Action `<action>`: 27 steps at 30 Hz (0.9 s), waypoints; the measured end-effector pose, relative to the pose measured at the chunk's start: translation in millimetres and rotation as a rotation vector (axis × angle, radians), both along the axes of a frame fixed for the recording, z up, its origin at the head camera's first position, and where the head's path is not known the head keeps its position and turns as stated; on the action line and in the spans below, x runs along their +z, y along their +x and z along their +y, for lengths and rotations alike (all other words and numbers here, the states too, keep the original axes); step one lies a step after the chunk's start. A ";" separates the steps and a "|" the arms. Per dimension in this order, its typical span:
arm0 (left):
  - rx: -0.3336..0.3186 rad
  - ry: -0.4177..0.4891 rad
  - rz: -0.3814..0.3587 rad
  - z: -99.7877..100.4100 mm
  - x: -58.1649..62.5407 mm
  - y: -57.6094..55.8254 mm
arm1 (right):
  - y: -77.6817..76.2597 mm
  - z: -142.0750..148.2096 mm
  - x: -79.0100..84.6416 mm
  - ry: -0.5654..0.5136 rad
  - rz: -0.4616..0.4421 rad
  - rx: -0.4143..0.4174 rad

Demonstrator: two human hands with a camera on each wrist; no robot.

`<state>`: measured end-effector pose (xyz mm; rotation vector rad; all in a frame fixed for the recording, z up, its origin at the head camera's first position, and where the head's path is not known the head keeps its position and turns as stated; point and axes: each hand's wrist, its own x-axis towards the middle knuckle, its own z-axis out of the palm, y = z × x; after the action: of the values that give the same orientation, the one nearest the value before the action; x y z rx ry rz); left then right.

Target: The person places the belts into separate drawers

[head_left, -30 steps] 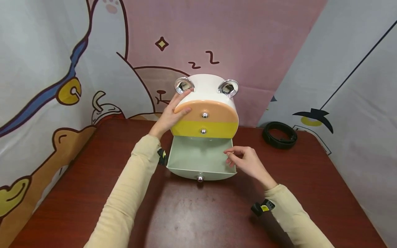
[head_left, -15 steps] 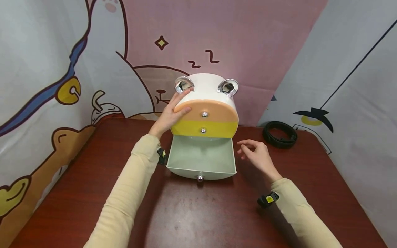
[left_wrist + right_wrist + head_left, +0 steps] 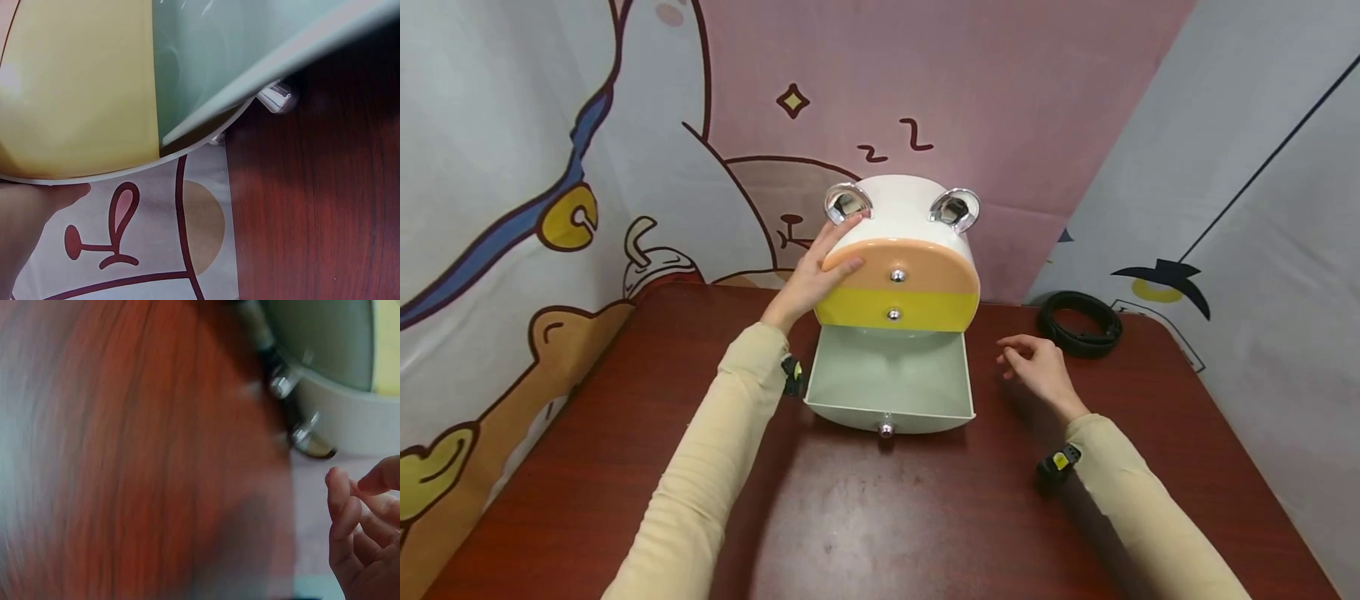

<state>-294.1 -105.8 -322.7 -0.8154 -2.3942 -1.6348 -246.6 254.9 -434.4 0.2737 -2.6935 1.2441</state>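
A frog-shaped drawer box (image 3: 897,200) stands toward the back of the table, white on top with two silvery eyes. Below its orange drawer (image 3: 865,250) and yellow drawer (image 3: 850,308), both closed, a pale green bottom drawer (image 3: 887,367) is pulled out, with nothing visible inside. My left hand (image 3: 811,279) holds the box's upper left side, thumb on the orange front and fingers up by the left eye. To the right of the green drawer, apart from it, my right hand (image 3: 1037,367) hovers with loosely curled fingers and nothing in them, as the right wrist view (image 3: 369,531) also shows.
A coiled black belt (image 3: 1079,325) lies at the table's back right, just beyond my right hand. The dark red wooden table (image 3: 865,517) ends at a printed cloth backdrop (image 3: 1000,100) behind the box. A silvery knob (image 3: 886,430) juts from the green drawer's front.
My right hand has moved from over the green drawer's right edge out to the right, toward the belt. The left hand and the box have stayed in place.
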 end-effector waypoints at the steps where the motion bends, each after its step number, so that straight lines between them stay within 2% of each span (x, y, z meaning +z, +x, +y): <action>1: 0.003 -0.002 -0.003 0.0 -0.1 0.1 | -1.9 2.8 -1.8 0.012 0.000 -0.010; 8: 0.002 -0.002 -0.015 -0.4 -0.5 0.3 | -11.6 24.7 -9.0 0.113 0.007 -0.095; 14: 0.005 -0.002 -0.012 -0.9 -0.1 0.3 | -21.0 46.4 -6.5 0.190 0.074 -0.196; 18: 0.010 -0.007 -0.013 -1.3 -0.7 0.5 | -24.8 61.3 -7.3 0.189 0.092 -0.258; 27: 0.008 -0.009 -0.007 -1.4 -0.8 -0.8 | -24.5 84.0 -3.9 0.137 0.057 -0.364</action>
<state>-294.9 -107.2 -323.5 -0.8018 -2.4079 -1.6276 -271.1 338.9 -438.3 -0.1581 -2.6263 0.9338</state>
